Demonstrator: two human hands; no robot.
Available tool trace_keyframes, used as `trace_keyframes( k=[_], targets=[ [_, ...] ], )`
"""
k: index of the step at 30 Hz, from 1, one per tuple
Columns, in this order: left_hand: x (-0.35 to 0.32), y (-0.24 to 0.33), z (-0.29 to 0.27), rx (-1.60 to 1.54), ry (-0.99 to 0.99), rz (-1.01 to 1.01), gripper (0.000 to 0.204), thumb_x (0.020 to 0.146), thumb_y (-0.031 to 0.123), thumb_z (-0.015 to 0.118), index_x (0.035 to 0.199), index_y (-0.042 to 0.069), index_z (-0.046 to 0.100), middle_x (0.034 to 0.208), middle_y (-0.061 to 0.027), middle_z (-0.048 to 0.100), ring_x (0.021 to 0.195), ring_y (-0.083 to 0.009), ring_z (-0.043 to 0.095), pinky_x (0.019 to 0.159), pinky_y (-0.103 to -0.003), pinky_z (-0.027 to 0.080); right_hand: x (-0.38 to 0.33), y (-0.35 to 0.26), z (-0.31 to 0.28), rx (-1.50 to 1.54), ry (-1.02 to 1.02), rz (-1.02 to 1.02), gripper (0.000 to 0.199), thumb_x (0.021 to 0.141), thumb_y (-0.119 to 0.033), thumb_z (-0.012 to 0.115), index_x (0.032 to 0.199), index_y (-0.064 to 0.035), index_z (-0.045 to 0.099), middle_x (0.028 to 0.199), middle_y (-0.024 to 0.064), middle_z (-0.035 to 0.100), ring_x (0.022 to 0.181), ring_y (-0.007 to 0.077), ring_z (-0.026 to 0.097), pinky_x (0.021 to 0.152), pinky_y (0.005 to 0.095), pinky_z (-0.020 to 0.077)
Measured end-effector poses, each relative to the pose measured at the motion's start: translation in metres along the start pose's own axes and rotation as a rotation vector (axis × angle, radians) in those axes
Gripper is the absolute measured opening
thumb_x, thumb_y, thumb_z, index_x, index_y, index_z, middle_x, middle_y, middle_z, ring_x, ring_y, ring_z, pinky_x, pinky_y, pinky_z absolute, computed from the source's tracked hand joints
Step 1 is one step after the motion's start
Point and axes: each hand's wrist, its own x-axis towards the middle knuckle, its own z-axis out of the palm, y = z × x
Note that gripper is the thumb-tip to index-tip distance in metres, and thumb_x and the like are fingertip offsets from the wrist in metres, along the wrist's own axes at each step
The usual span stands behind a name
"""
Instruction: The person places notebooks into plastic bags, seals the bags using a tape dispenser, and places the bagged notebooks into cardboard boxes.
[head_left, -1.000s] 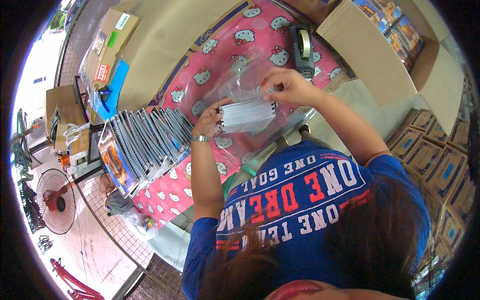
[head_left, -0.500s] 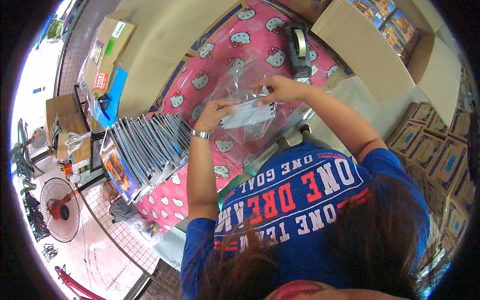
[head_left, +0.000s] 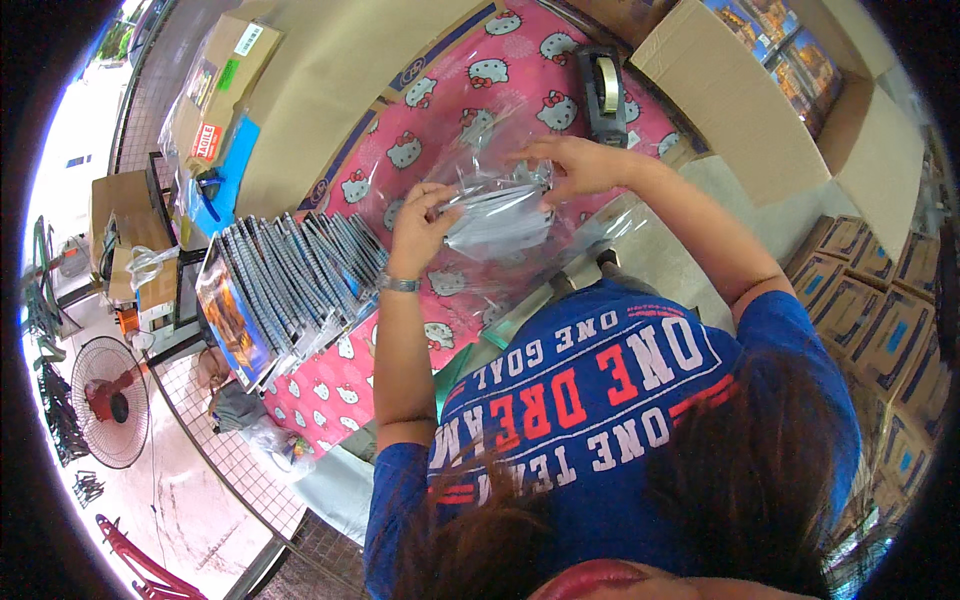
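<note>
pink table (head_left: 400,150), spiral notebooks (head_left: 285,275), tape dispenser (head_left: 603,92)

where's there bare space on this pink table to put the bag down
Bare pink cloth lies between the brown cardboard sheet and the tape dispenser, and a strip near the table's front edge below the notebooks. Crowded: under the hands, where the plastic bag spreads, and the notebook row.

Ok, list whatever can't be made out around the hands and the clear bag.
- Head view: what the clear plastic bag holds; glare and creases blur it.
- Left hand fingertips, hidden behind the bag.
- Right hand palm, turned away.
- Tape dispenser roll: amount too small to tell.
</note>
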Motion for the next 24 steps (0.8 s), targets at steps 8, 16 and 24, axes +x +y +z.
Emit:
trace_keyframes(
  k=[8,16,24],
  targets=[
    [0.019,-0.012,-0.004,-0.023,-0.139,0.098,0.026,0.073,0.009,0.072,0.099,0.006,0.068,0.087,-0.001,0.055,0.08,-0.0127,0.052,0.069,-0.026,0.042,0.017,0.005,0.041,-0.038,0.136,0.303,0.043,0.065,-0.03,0.078,0.096,-0.0041,0.063,0.08,0.0129,0.06,0.074,0.0261,0.06,0.065,0.0355,0.0472],
    [0.008,0.032,0.003,0.268,-0.12,0.129,0.032,0.066,0.019,0.075,0.096,0.008,0.07,0.09,-0.0074,0.061,0.082,-0.0207,0.058,0.076,-0.034,0.045,0.017,-0.004,0.028,-0.024,0.015,0.094,0.026,0.069,-0.023,0.074,0.085,-0.0039,0.066,0.086,0.0109,0.06,0.071,0.0236,0.059,0.065,0.0329,0.0473],
    [-0.034,0.027,0.006,0.347,0.0,0.432,0.035,0.065,0.015,0.074,0.099,0.007,0.069,0.102,-0.006,0.064,0.099,-0.027,0.056,0.084,-0.037,0.043,-0.014,-0.042,0.018,-0.281,-0.068,-0.213,0.055,0.07,-0.037,0.072,0.112,-0.0034,0.06,0.097,0.012,0.059,0.091,0.0276,0.057,0.08,0.0395,0.0428]
  ],
)
